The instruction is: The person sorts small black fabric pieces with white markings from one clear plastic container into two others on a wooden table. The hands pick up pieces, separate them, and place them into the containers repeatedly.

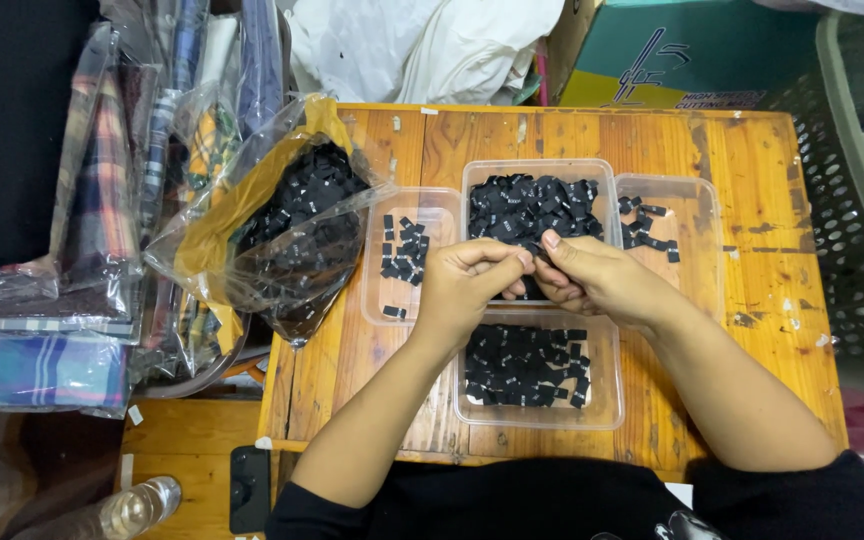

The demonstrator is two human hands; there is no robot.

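Nearest the camera, both forearms in black sleeves reach forward over a wooden bench. Below the bench's near-left corner, a black phone lies on a lower wooden surface, with a clear bottle beside it.

A clear near tray sits just ahead of the person and holds a layer of small black labels.

Above that tray's far edge the two hands meet. The left hand is curled, its fingers pinched shut at the tips. The right hand faces it, thumb and forefinger likewise pressed together. The fingertips of both hands touch at one spot, and a small dark piece appears to be gripped between them; what it is cannot be told for certain.

Behind the hands stands the middle tray, heaped with the same black labels. The left tray touches its side and holds a scattering of labels. The right tray holds only a few, gathered at its far-left corner.

At the bench's left edge, an open clear bag with a yellow lining lies tilted and is full of black labels. Further left, bagged checked fabrics are stacked.

Beyond the bench are white cloth, a teal box and, at right, a perforated basket.
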